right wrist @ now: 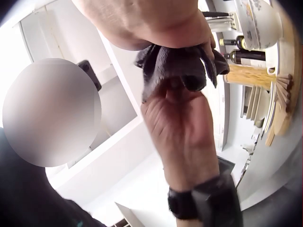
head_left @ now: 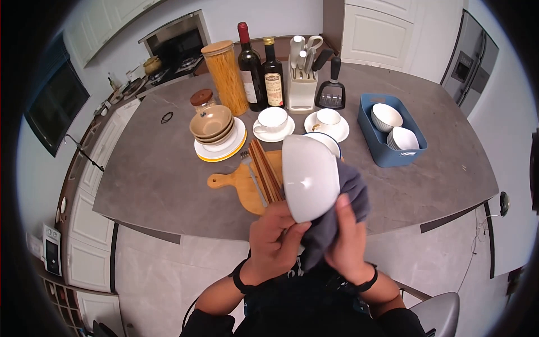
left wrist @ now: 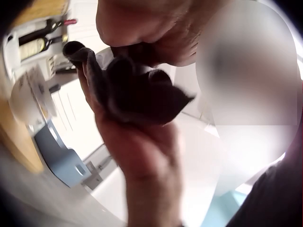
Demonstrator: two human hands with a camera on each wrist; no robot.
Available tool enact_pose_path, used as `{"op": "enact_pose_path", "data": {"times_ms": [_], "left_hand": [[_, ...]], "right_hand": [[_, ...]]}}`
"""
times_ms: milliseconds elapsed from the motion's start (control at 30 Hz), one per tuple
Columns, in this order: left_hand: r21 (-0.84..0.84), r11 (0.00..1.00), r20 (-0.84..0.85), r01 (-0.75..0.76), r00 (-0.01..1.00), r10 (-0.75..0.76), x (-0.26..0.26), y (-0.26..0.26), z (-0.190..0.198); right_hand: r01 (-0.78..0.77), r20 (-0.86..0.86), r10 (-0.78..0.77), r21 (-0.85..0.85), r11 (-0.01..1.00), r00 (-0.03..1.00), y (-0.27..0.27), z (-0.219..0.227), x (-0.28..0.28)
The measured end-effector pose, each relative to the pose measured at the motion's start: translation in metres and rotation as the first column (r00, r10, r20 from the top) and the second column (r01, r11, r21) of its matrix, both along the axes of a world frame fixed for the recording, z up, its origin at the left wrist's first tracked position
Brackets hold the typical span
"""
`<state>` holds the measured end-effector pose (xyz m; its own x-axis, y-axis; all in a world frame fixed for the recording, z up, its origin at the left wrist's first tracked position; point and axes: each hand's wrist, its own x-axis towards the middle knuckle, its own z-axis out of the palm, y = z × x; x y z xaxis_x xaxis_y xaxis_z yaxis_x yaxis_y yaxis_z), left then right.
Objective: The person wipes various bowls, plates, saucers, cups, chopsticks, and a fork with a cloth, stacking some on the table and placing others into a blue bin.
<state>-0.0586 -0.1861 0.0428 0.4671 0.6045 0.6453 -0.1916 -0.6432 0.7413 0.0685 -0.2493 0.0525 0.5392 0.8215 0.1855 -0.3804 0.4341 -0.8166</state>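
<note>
- Head view: the bowl (head_left: 310,180) is raised at the tabletop (head_left: 157,185), its outer wall showing; the left hand (head_left: 275,238) pinches its rim, the right hand (head_left: 349,241) clamps the cloth (head_left: 355,188) against it.
- Wrist views: cloth covers the right fingers; the bowl is mostly hidden.
- Only the head view shows the fork (head_left: 255,180).

This is a kitchen, shown by the stove (head_left: 187,64), white cabinets (head_left: 377,37), refrigerator (head_left: 473,60) and knife block (head_left: 301,92).
</note>
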Motion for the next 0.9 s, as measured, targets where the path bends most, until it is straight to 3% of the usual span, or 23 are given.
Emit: {"op": "enact_pose_path", "data": {"times_ms": [33, 100, 133, 200, 233, 267, 333, 367, 400, 467, 500, 533, 567, 600, 633, 667, 700, 733, 800, 833, 867, 900], "left_hand": [[-0.003, 1.0, 0.001, 0.001, 1.0, -0.001, 0.004, 0.003, 0.005], [0.256, 0.966, -0.218, -0.014, 0.973, 0.072, 0.012, 0.009, 0.017], [0.253, 0.967, -0.221, -0.017, 0.972, 0.075, 0.014, 0.012, 0.016], [0.558, 0.83, -0.353, 0.0, 0.905, 0.237, 0.014, 0.018, 0.011], [0.661, 0.751, -0.382, 0.003, 0.862, 0.333, 0.011, 0.02, 0.009], [0.662, 0.749, -0.38, -0.005, 0.86, 0.341, 0.01, 0.021, 0.005], [0.705, 0.687, -0.133, -0.174, 0.92, 0.369, 0.005, 0.017, -0.008], [0.744, 0.612, -0.036, -0.268, 0.898, 0.438, -0.007, 0.017, -0.009], [0.743, 0.614, -0.04, -0.266, 0.898, 0.438, -0.005, 0.019, -0.011], [0.311, 0.885, 0.088, -0.346, 0.938, 0.336, 0.005, 0.022, 0.004], [0.102, 0.992, -0.067, -0.077, 0.994, 0.084, 0.001, 0.031, -0.015], [0.098, 0.992, -0.066, -0.083, 0.994, 0.09, -0.002, 0.029, -0.017], [-0.282, 0.957, -0.042, 0.073, 0.995, -0.089, -0.005, 0.025, -0.019], [-0.613, 0.758, 0.049, 0.222, 0.968, -0.244, -0.008, 0.023, -0.02], [-0.614, 0.759, 0.049, 0.217, 0.97, -0.238, -0.01, 0.024, -0.022], [-0.691, 0.654, 0.199, 0.306, 0.951, -0.235, -0.013, 0.026, -0.024], [-0.739, 0.54, 0.345, 0.402, 0.915, -0.209, -0.017, 0.028, -0.026], [-0.741, 0.54, 0.346, 0.4, 0.916, -0.204, -0.021, 0.03, -0.025], [-0.796, 0.395, 0.368, 0.458, 0.885, -0.284, -0.023, 0.036, -0.022], [-0.812, 0.355, 0.358, 0.463, 0.876, -0.324, -0.017, 0.035, -0.018], [-0.829, 0.278, 0.376, 0.485, 0.852, -0.365, -0.014, 0.033, -0.017], [-0.863, 0.306, 0.286, 0.402, 0.888, -0.36, -0.009, 0.026, -0.015]], "right_hand": [[-0.016, 0.041, 0.017, -0.015, 1.0, 0.999, -0.005, -0.003, -0.006], [-0.013, 0.078, 0.011, 0.025, 1.0, 0.997, -0.014, -0.012, -0.02], [-0.016, 0.076, 0.015, 0.021, 1.0, 0.997, -0.012, -0.012, -0.016], [-0.039, 0.243, 0.071, -0.133, 0.99, 0.967, -0.011, -0.011, -0.002], [-0.094, 0.088, 0.105, -0.116, 0.989, 0.991, -0.003, -0.018, 0.006], [-0.175, -0.083, 0.168, -0.097, 0.98, 0.982, -0.005, -0.019, 0.012], [-0.198, -0.144, 0.182, -0.113, 0.974, 0.973, -0.007, -0.015, 0.021], [-0.2, -0.147, 0.183, -0.114, 0.973, 0.972, -0.007, -0.017, 0.025], [-0.227, -0.136, 0.208, -0.144, 0.963, 0.969, -0.009, -0.019, 0.028], [-0.254, -0.132, 0.232, -0.185, 0.949, 0.964, -0.014, -0.021, 0.033], [-0.34, -0.078, 0.331, -0.249, 0.907, 0.94, -0.018, -0.019, 0.034], [-0.418, -0.029, 0.431, -0.312, 0.853, 0.902, -0.021, -0.015, 0.037], [-0.479, -0.045, 0.506, -0.402, 0.78, 0.861, -0.027, -0.011, 0.041], [-0.484, -0.045, 0.511, -0.402, 0.778, 0.858, -0.031, -0.007, 0.048], [-0.49, 0.013, 0.538, -0.398, 0.776, 0.843, -0.036, -0.003, 0.055], [-0.497, 0.07, 0.565, -0.396, 0.772, 0.822, -0.042, 0.002, 0.061], [-0.363, 0.168, 0.452, -0.389, 0.847, 0.876, -0.05, 0.011, 0.064], [-0.297, 0.321, 0.366, -0.245, 0.923, 0.874, -0.049, 0.02, 0.068], [-0.125, 0.643, 0.174, -0.123, 0.985, 0.746, -0.046, 0.04, 0.066], [-0.079, 0.874, -0.029, 0.076, 0.994, 0.485, -0.038, 0.03, 0.074], [-0.137, 0.972, -0.201, 0.217, 0.966, 0.125, -0.018, 0.046, 0.073], [-0.225, 0.977, -0.203, 0.183, 0.957, -0.068, -0.005, 0.051, 0.072]]}}
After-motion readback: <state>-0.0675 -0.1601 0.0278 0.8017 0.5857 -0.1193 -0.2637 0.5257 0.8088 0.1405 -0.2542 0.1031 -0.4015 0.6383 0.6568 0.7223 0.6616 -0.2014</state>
